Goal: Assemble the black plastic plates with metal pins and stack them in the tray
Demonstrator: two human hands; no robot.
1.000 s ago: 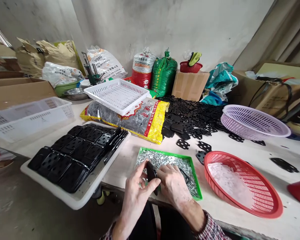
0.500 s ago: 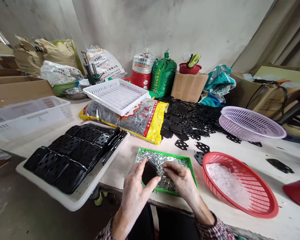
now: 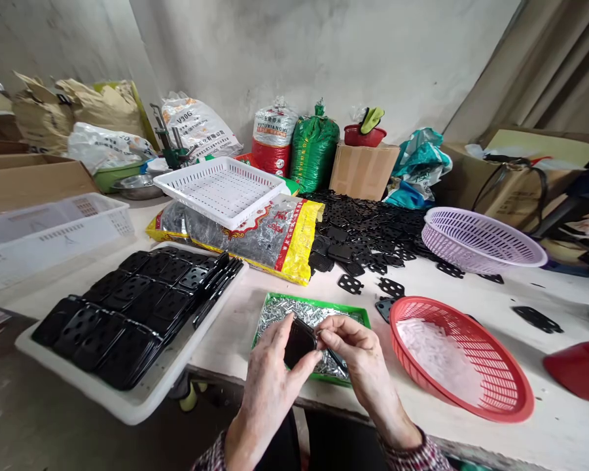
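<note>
My left hand [image 3: 267, 376] grips a black plastic plate [image 3: 298, 341] over the near edge of a green tray [image 3: 261, 316] filled with small silver pins. My right hand [image 3: 356, 356] is pinched at the plate's right edge, thumb and forefinger closed on a small silver pin [image 3: 319, 335]. A white tray [image 3: 132, 402] to the left holds rows of stacked black plates [image 3: 132, 307]. To the right sits a red basket [image 3: 491, 409] holding small clear plastic pieces.
A pile of loose black plates [image 3: 373, 232] lies at the back of the table beside a lilac basket [image 3: 481, 239]. A white mesh tray [image 3: 220, 190] rests on a yellow-edged bag [image 3: 275, 239]. Sacks, cartons and a white crate [image 3: 49, 232] line the wall and left side.
The plate has turned from edge-on to face-up in my left hand. My right hand lifted off the pin tray and pinched in at the plate's edge. The view shifted slightly rightward.
</note>
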